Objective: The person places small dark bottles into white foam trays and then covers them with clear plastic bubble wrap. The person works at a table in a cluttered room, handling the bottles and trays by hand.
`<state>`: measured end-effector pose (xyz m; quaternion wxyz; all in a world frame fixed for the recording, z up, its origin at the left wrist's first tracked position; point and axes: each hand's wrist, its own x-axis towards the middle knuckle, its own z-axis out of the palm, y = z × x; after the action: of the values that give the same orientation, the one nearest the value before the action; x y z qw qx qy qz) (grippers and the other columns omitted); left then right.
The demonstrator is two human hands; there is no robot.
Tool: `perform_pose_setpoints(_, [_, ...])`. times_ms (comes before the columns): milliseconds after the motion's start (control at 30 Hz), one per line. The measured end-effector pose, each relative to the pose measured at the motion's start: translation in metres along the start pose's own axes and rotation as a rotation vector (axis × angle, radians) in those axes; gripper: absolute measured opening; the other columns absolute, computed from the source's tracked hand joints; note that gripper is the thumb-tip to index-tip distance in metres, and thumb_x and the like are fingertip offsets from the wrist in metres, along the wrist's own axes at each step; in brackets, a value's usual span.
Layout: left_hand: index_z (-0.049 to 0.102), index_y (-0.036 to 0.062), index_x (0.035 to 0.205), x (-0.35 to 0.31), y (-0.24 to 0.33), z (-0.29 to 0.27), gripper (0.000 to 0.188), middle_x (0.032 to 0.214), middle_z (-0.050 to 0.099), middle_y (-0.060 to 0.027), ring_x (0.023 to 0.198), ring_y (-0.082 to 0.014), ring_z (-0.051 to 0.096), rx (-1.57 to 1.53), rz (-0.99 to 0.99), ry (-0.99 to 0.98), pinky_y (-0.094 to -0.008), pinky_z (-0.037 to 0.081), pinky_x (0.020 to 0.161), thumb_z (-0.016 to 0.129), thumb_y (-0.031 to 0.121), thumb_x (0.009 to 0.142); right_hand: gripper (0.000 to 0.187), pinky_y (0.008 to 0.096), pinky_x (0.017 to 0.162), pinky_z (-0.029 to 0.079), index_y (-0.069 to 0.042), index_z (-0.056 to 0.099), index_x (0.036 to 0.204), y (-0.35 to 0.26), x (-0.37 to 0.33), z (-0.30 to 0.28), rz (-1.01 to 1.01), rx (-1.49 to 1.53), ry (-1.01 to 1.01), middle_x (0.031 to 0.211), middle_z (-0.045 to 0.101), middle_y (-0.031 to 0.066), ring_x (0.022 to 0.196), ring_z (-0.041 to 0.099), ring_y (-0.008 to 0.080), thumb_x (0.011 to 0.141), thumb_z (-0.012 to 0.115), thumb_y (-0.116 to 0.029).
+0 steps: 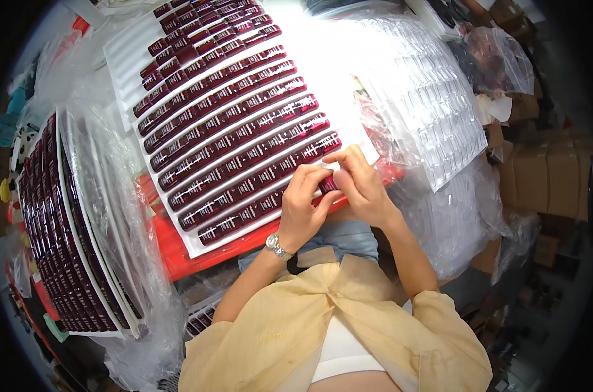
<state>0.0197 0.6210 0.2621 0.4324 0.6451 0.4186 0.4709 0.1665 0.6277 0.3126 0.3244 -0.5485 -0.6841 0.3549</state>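
Note:
Close in front of my body, a small dark red tube point(328, 183) sits between the thumb and fingers of my left hand point(304, 201). My right hand point(363, 189) meets it from the other side, fingers bent and thumb against the tube. Where the right fingertips end is partly hidden. Just beyond both hands lies a white tray point(193, 247) with many rows of similar dark red tubes point(241, 171), lying side by side with pale print on them. The near right corner of the tray is beside my hands.
Red material point(169, 245) shows under the tray. To the left, a stack of filled trays point(64, 248) leans in clear plastic film point(133, 261). Clear plastic trays point(417, 91) stand at the right, above crumpled film. Cardboard boxes point(548, 176) are farther right.

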Motion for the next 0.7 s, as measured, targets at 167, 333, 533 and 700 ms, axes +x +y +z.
perform_pose_setpoints(167, [0.062, 0.0033, 0.100, 0.020, 0.008, 0.004, 0.037, 0.096, 0.058, -0.0088, 0.092, -0.0291, 0.056, 0.338, 0.213, -0.078, -0.0388, 0.045, 0.081, 0.078, 0.014, 0.069, 0.038, 0.0364, 0.086, 0.042, 0.005, 0.055, 0.117, 0.035, 0.017, -0.025, -0.050, 0.100, 0.136, 0.101, 0.055, 0.0172, 0.091, 0.053, 0.0293, 0.099, 0.044, -0.027])
perform_pose_setpoints(333, [0.054, 0.0070, 0.125, 0.031, -0.005, 0.041, 0.052, 0.135, 0.046, -0.0183, 0.120, -0.0359, 0.046, 0.825, 0.223, -0.056, -0.0487, 0.033, 0.102, 0.067, 0.028, 0.080, 0.037, 0.0354, 0.080, 0.046, 0.005, 0.059, 0.115, 0.069, 0.025, -0.026, 0.135, -0.280, 0.313, 0.104, 0.062, 0.0184, 0.088, 0.060, 0.0251, 0.099, 0.048, -0.026])
perform_pose_setpoints(533, [0.057, 0.0012, 0.120, 0.040, -0.005, 0.023, 0.044, 0.125, 0.057, -0.0207, 0.118, -0.0399, 0.053, 0.845, 0.238, -0.118, -0.0489, 0.045, 0.097, 0.065, 0.010, 0.078, 0.029, 0.0264, 0.077, 0.049, 0.005, 0.059, 0.115, 0.080, 0.017, -0.043, 0.298, 0.309, 0.335, 0.097, 0.065, 0.0108, 0.084, 0.061, 0.0134, 0.099, 0.044, -0.015])
perform_pose_setpoints(700, [0.053, -0.0041, 0.122, 0.058, 0.025, -0.004, 0.042, 0.120, 0.059, -0.0227, 0.109, -0.0366, 0.059, 0.563, 0.133, -0.111, -0.0401, 0.049, 0.091, 0.064, 0.003, 0.082, 0.026, 0.0349, 0.092, 0.046, 0.004, 0.058, 0.114, 0.081, 0.010, -0.036, -0.009, -0.118, 0.372, 0.109, 0.061, 0.0171, 0.104, 0.057, 0.0269, 0.092, 0.050, -0.009])
